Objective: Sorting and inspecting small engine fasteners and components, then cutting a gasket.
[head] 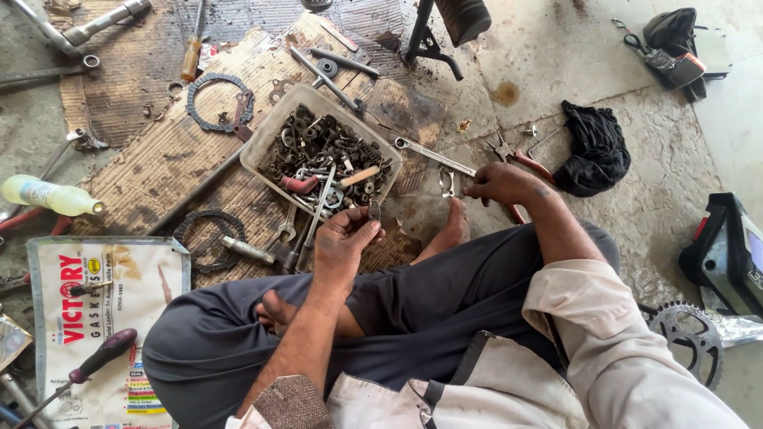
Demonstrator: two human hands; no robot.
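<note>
Seated cross-legged on floor, head cam looking down. Landmark = clear plastic tub (266, 137) of mixed nuts, bolts, washers, sitting on cardboard sheet (159, 159).

L hand (343, 245): just below tub's near corner, fingers curled, thumb + forefinger pinched on a small dark metal part (373, 211). Part held upright at fingertips, just outside tub rim. Kind of part: can't tell, too small.

R hand (497, 183): to the right of tub, palm down on the floor, fingers bent and resting on a small bright metal clip (447, 182). Whether it's actually gripped or only touched: can't tell.

Around tub:
- long spanner (433, 154) lies from tub's right corner out toward R hand.
- red-handled pliers (520, 163) just beyond R hand, further right of tub.
- black rag (596, 151) well right of tub, past pliers.
- toothed ring plate (218, 102) on cardboard, left of tub; second dark ring (208, 237) below-left of tub.
- small wrenches (290, 238) on cardboard at tub's near edge, beside L hand.
- yellow-ish squeeze bottle (52, 196) far left of tub, lying on its side.
- gasket packet (103, 326) lower left of tub, with maroon-handled screwdriver (95, 359) across it.
- sprocket (691, 338) far lower right of tub, near my R elbow.
</note>
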